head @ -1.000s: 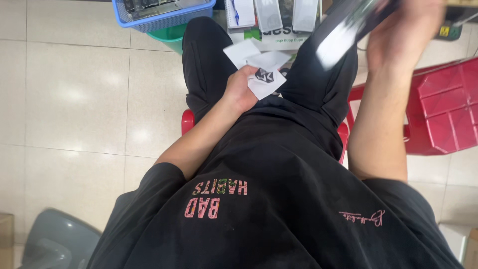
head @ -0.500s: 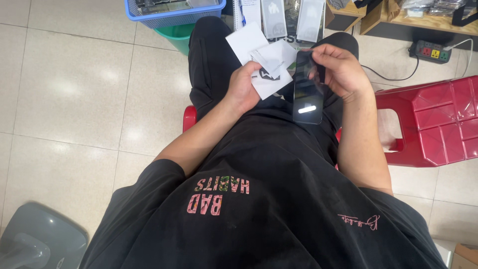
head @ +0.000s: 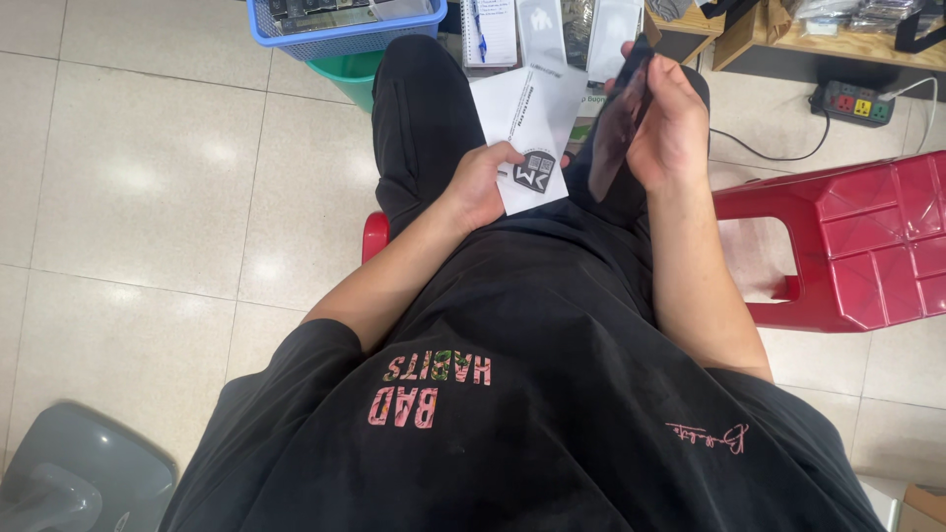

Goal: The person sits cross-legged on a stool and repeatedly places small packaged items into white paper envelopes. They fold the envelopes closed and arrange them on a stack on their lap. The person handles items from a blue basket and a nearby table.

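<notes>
**Thin dark panel held edge-on, papers loose on the lap**

Head view: The right hand point(head: 668, 126) grips a thin dark panel point(head: 619, 118) by its long edges, thumb on one side and fingers curled round the other, so the sheet stands tilted nearly edge-on above the right thigh. That looks to me like the risk: a light pinch on a slick, flat piece could let it slide down toward the tiled floor point(head: 128, 187), and any extra squeeze might flex it.

The left hand point(head: 483, 182) rests on the lap, closed on the lower corner of a white paper envelope point(head: 527, 123) with a small black-and-white sticker point(head: 534, 173) on it. Only that corner is held, and the paper fans out unsupported over the knees, so it could slip or crease if the hand shifts.

Both forearms angle inward, elbows out, wrists meeting just above the lap. A red plastic stool point(head: 847, 241) stands just to the right; a blue basket point(head: 340, 30) sits ahead of the knees.
</notes>
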